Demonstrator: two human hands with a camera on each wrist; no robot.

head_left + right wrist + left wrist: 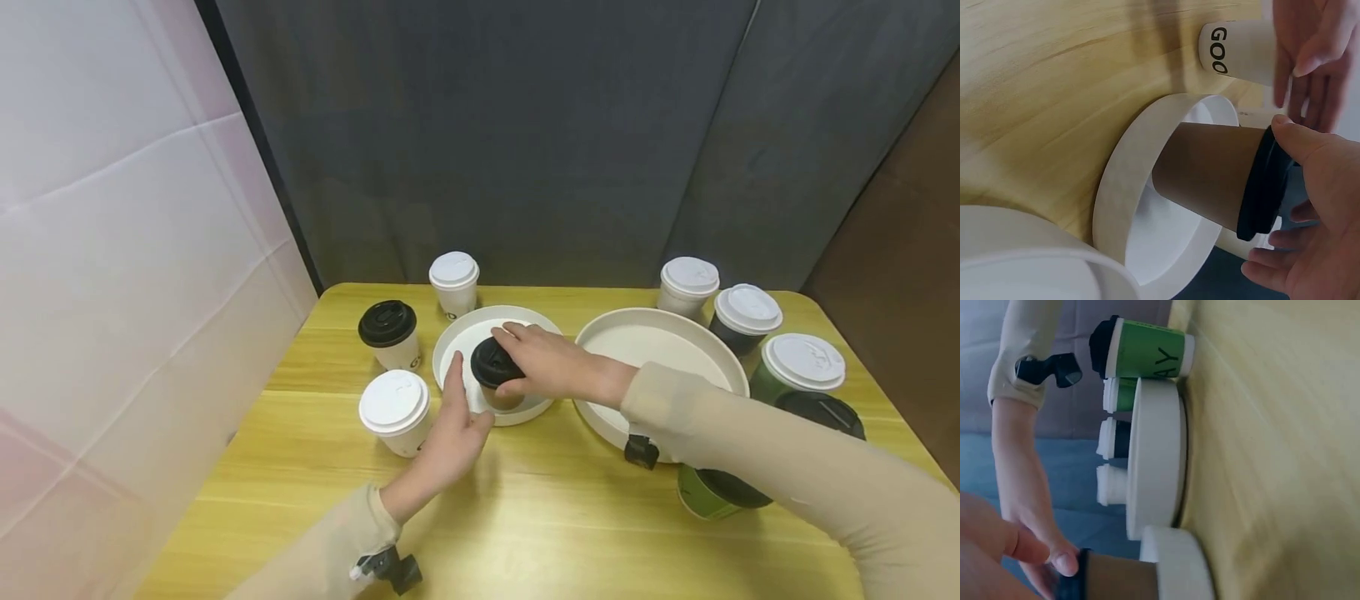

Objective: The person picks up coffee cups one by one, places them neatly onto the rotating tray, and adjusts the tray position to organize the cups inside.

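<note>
One brown cup (504, 401) inside smaller tray (477, 327); I see right hand (551, 362) gripping its black lid (491, 362), left hand (453, 432) alongside, fingers straight, empty.

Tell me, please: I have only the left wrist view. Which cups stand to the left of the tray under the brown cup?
Observer: In the head view, a black-lidded cup and a white-lidded cup stand left of that tray.
Operator: Is some writing visible there?
Observer: Yes, the right wrist view shows "GOO" on a white cup.
Operator: Does the left hand grip something?
Observer: No; in the head view, its index finger lies straight beside the brown cup.
</note>
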